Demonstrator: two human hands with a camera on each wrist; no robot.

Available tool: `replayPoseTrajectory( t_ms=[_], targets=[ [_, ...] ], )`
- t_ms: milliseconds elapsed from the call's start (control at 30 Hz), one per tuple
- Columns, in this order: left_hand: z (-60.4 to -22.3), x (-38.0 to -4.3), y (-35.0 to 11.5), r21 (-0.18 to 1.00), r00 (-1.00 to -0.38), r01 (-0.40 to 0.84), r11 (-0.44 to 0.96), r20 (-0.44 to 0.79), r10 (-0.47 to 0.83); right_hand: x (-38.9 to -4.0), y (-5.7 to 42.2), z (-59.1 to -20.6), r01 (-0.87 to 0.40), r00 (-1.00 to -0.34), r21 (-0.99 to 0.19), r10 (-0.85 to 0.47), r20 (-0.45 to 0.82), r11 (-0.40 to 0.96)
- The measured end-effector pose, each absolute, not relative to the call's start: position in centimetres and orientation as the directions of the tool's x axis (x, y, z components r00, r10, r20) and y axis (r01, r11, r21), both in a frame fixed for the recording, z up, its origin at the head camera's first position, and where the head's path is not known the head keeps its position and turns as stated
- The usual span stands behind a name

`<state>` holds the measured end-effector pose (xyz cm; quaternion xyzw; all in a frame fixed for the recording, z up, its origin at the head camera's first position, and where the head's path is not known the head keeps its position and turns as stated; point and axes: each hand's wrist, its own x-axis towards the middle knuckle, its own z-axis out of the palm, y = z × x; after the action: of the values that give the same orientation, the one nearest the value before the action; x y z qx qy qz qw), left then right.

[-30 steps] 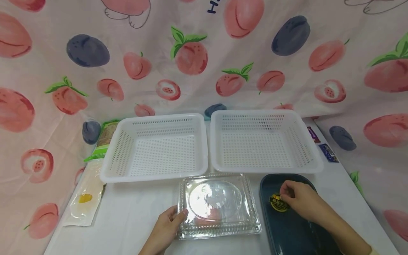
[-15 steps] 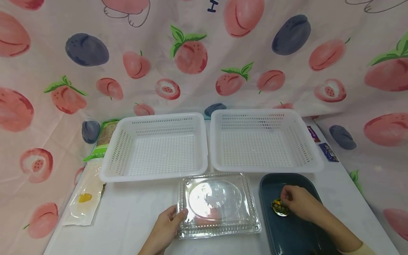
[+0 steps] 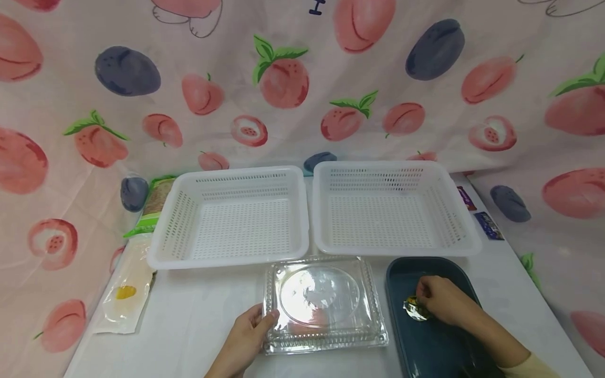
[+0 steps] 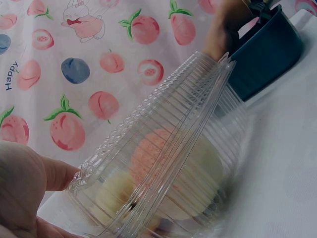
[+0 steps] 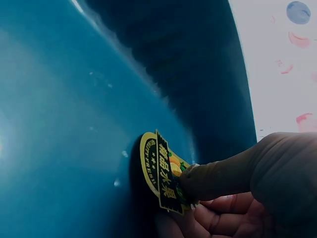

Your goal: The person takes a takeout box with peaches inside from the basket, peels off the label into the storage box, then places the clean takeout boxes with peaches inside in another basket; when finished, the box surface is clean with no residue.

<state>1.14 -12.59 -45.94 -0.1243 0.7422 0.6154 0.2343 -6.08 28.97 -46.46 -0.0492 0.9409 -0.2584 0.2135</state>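
Note:
A clear plastic clamshell box (image 3: 331, 341) lies closed at the front middle of the table. My left hand (image 3: 246, 336) grips its left edge, thumb on the rim. Through its wall in the left wrist view show a round pink-and-pale-green thing (image 4: 158, 153) and a yellowish one (image 4: 114, 196). On the right, my right hand (image 3: 446, 300) reaches into a deep dark blue tray (image 3: 437, 352). Thumb and fingers pinch a round black-and-gold fruit label (image 5: 157, 171) by its edge, tilted close over the tray's floor. The fingers cover part of the label.
Two white perforated baskets (image 3: 227, 265) stand side by side behind the box. Far left lie a green-edged packet (image 3: 151, 210) and a pale plastic packet (image 3: 125, 310). Two small wrapped snacks, one blue (image 3: 489, 226), lie by the right edge. A fruit-print cloth (image 3: 283, 131) hangs behind.
My right hand has moved slightly down and right within the tray with the label, whose face has tilted and now shines. The left hand and the box have stayed put.

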Motion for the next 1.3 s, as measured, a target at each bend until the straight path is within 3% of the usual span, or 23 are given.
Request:
replayPoseTrajectory(
  t_ms=[367, 733, 967, 1300],
  targets=[
    [-46.0, 1.1, -12.7, 0.855, -0.861, -0.468, 0.222, -0.498, 0.102, -6.4, 28.2, -46.8, 0.005, -0.901, -0.467, -0.199, -0.386, 0.884],
    [-46.1, 1.1, -12.8, 0.855, -0.862, -0.468, 0.222, -0.497, 0.101, -6.7, 26.8, -46.8, -0.061, -0.895, -0.288, -0.18, -0.409, 0.956],
    [-46.3, 1.1, -12.7, 0.852, -0.858, -0.472, 0.226, -0.503, 0.104, -6.9, 26.9, -46.3, 0.036, -0.866, -0.331, -0.136, -0.482, 0.943],
    [-46.0, 1.0, -12.6, 0.848, -0.856, -0.481, 0.222, -0.509, 0.089, -7.0, 27.3, -46.3, -0.015, -0.887, -0.27, -0.137, -0.441, 0.963]
  ],
)
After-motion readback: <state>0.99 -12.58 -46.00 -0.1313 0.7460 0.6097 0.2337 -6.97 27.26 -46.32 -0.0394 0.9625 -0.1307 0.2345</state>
